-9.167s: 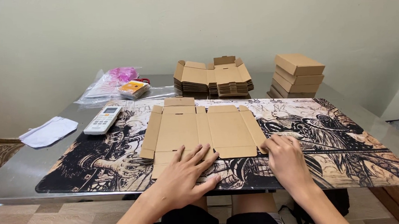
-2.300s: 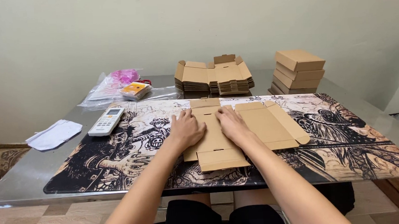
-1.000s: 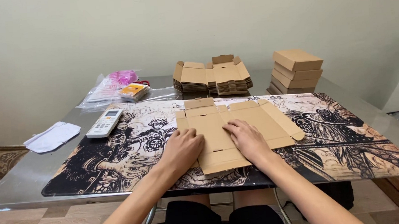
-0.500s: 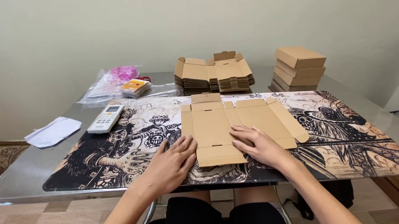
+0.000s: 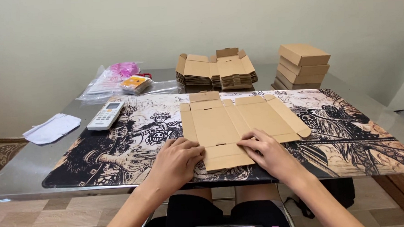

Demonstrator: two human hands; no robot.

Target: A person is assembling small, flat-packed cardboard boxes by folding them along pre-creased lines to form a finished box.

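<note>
Both my hands press a flat brown cardboard box blank (image 5: pixel 232 125) onto the illustrated black-and-white desk mat (image 5: pixel 121 154).

It lies unfolded mid-tabletop, near edge toward me; my left hand (image 5: pixel 179 160) and right hand (image 5: pixel 266 151) rest open, fingers spread, flanking its near flap, gripping nothing, apparently steadying the crease.

A home packing corner — plain wall, tiled floor, a glass tabletop (image 5: pixel 38 159) with an illustrated mat (image 5: pixel 350 133), flat cartons (image 5: pixel 216 71) at twelve o'clock, folded boxes (image 5: pixel 303 66) at one, a remote control (image 5: pixel 105 116) at ten.
</note>
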